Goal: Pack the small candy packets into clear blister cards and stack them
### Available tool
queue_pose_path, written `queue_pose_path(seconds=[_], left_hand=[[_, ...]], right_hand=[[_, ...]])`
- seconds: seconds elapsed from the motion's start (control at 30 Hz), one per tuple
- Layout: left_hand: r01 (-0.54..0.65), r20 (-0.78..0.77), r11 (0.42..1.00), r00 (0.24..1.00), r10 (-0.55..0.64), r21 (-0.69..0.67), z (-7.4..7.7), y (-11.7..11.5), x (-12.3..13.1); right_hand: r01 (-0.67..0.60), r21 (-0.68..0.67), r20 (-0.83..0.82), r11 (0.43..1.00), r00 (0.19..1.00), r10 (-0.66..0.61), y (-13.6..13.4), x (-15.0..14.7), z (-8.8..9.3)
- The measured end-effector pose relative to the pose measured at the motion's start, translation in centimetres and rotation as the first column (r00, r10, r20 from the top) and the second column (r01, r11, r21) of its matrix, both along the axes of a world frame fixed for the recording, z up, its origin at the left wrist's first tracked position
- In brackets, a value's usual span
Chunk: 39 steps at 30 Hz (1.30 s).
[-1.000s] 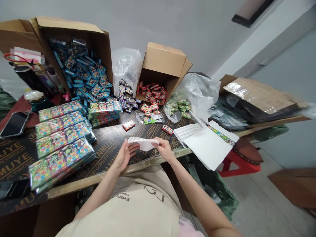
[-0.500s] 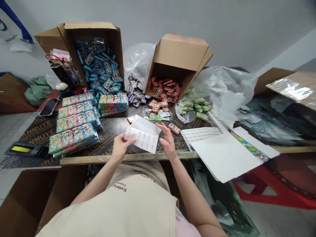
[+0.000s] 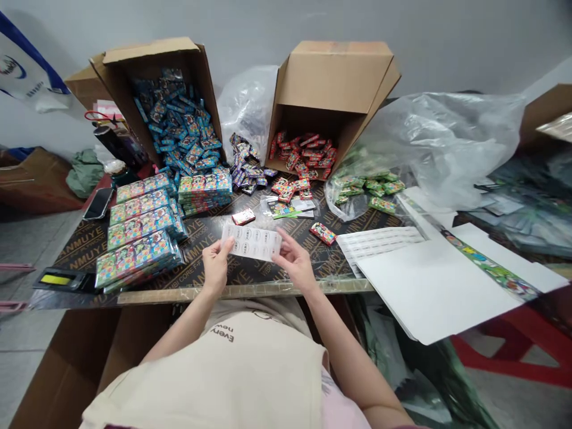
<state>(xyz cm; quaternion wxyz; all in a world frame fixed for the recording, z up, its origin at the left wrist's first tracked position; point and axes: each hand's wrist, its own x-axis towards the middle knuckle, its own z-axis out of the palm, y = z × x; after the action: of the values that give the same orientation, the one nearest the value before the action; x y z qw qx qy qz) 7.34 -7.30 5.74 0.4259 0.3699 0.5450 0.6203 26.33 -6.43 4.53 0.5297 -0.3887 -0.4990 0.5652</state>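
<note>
A small white sheet of round printed labels (image 3: 252, 243) is held above the table's front edge. My left hand (image 3: 216, 265) pinches its left end between thumb and fingers. At the right end, my right hand (image 3: 295, 260) grips the sheet's edge, thumb below and fingers behind. Just beyond the sheet lies a small white and red packet (image 3: 243, 217). A red and green packet (image 3: 323, 233) rests to the right of my right hand.
Stacked colourful packs (image 3: 136, 256) stand at the left. Behind are an open carton of blue packets (image 3: 210, 89) and another of red packets (image 3: 330, 77). Clear plastic bags (image 3: 460, 131), green packets (image 3: 382, 205) and large white sheets (image 3: 429, 286) lie at the right.
The label sheet, wider and partly folded before, now shows as a narrow strip. My right hand, apart from it earlier, has closed on its right end. The camera view has shifted slightly.
</note>
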Motion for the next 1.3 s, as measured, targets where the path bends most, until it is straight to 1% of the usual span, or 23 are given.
queue_pose_path(seconds=[0.07, 0.13, 0.23, 0.33, 0.43, 0.5, 0.53, 0.6, 0.7, 0.77, 0.8, 0.83, 0.9, 0.93, 1.0, 1.07, 1.1, 1.13, 1.17, 1.2, 1.23, 1.27, 1.3], left_hand=[[0.038, 0.017, 0.999, 0.999, -0.038, -0.007, 0.2, 0.0, 0.3], [0.078, -0.003, 0.997, 0.997, -0.078, 0.016, 0.5, -0.1, 0.4], [0.169, -0.127, 0.985, 0.978, -0.164, 0.03, 0.9, -0.2, 0.2], [0.239, -0.232, 0.97, 0.943, -0.241, -0.037, 1.2, 0.2, -0.4], [0.216, -0.159, 0.972, 0.96, -0.229, -0.098, 1.8, 1.0, -0.9], [0.196, -0.121, 0.975, 0.97, -0.208, -0.109, 2.1, 1.5, -1.1], [0.189, -0.138, 0.976, 0.969, -0.203, -0.112, 2.2, 1.7, -1.2], [0.19, -0.239, 0.973, 0.946, -0.217, -0.131, 2.2, 2.1, -1.3], [0.208, -0.458, 0.964, 0.85, -0.262, -0.164, 2.2, 2.8, -1.5], [0.247, -0.512, 0.959, 0.812, -0.281, -0.136, 2.2, 3.2, -1.6], [0.287, -0.479, 0.95, 0.821, -0.312, -0.127, 2.2, 3.4, -1.6], [0.342, -0.406, 0.93, 0.837, -0.368, -0.138, 2.3, 3.6, -1.6], [0.464, -0.181, 0.86, 0.846, -0.501, -0.213, 2.1, 4.0, -1.4], [0.509, -0.073, 0.822, 0.837, -0.542, -0.257, 1.9, 4.1, -1.3], [0.541, 0.051, 0.777, 0.83, -0.556, -0.322, 1.1, 4.6, -0.8], [0.507, 0.07, 0.777, 0.85, -0.521, -0.374, -0.3, 5.2, -0.1], [0.484, 0.064, 0.777, 0.862, -0.504, -0.403, -1.2, 5.6, 0.4], [0.462, 0.059, 0.774, 0.871, -0.488, -0.433, -2.1, 6.1, 0.8], [0.443, 0.054, 0.769, 0.879, -0.474, -0.461, -3.0, 6.6, 1.2], [0.429, 0.049, 0.764, 0.884, -0.465, -0.482, -3.8, 7.1, 1.6], [0.419, 0.044, 0.758, 0.886, -0.461, -0.499, -4.6, 7.7, 1.9], [0.415, 0.038, 0.754, 0.886, -0.462, -0.51, -5.2, 8.3, 2.3], [0.409, 0.03, 0.75, 0.886, -0.463, -0.52, -5.7, 8.7, 2.6]], right_hand=[[0.024, -0.021, 0.094, 0.999, 0.995, -0.021, 0.0, 0.0, -0.1], [0.064, -0.049, 0.14, 0.997, 0.988, -0.056, 0.2, 0.3, -0.2], [0.073, -0.105, 0.123, 0.992, 0.991, -0.06, 0.7, 0.8, -0.4], [0.051, -0.17, 0.097, 0.984, 0.995, -0.035, 1.0, 1.2, -0.3], [0.021, -0.226, 0.035, 0.974, 0.999, -0.014, 1.2, 1.4, 0.0], [0.028, -0.233, 0.036, 0.972, 0.999, -0.02, 1.3, 1.4, 0.3], [0.042, -0.222, 0.07, 0.974, 0.997, -0.027, 1.4, 1.3, 0.5], [0.076, -0.163, 0.195, 0.984, 0.98, -0.043, 1.6, 1.4, 1.1], [0.127, 0.052, 0.424, 0.991, 0.895, -0.137, 1.8, 1.8, 2.1], [0.122, 0.158, 0.486, 0.98, 0.854, -0.185, 2.0, 2.2, 2.6], [0.107, 0.156, 0.487, 0.982, 0.856, -0.171, 2.1, 2.5, 2.7], [0.089, 0.12, 0.476, 0.989, 0.869, -0.136, 2.1, 2.7, 2.7], [0.072, 0.01, 0.438, 0.997, 0.896, -0.069, 2.2, 3.2, 2.3], [0.075, -0.038, 0.419, 0.996, 0.906, -0.053, 2.3, 3.4, 2.0], [0.072, -0.1, 0.389, 0.992, 0.921, -0.027, 2.6, 4.0, 1.0], [0.052, -0.103, 0.412, 0.993, 0.911, -0.005, 3.2, 4.9, -0.4], [0.07, -0.06, 0.472, 0.996, 0.881, -0.033, 3.7, 5.6, -1.2], [0.119, 0.012, 0.563, 0.993, 0.82, -0.105, 4.2, 6.5, -2.0], [0.186, 0.104, 0.666, 0.977, 0.717, -0.208, 4.8, 7.5, -2.9], [0.249, 0.203, 0.755, 0.947, 0.576, -0.313, 5.4, 8.7, -3.7], [0.293, 0.275, 0.824, 0.916, 0.418, -0.382, 5.9, 9.9, -4.5], [0.309, 0.303, 0.874, 0.901, 0.287, -0.392, 6.2, 11.1, -5.2], [0.3, 0.295, 0.91, 0.907, 0.2, -0.362, 6.5, 12.1, -5.7]])
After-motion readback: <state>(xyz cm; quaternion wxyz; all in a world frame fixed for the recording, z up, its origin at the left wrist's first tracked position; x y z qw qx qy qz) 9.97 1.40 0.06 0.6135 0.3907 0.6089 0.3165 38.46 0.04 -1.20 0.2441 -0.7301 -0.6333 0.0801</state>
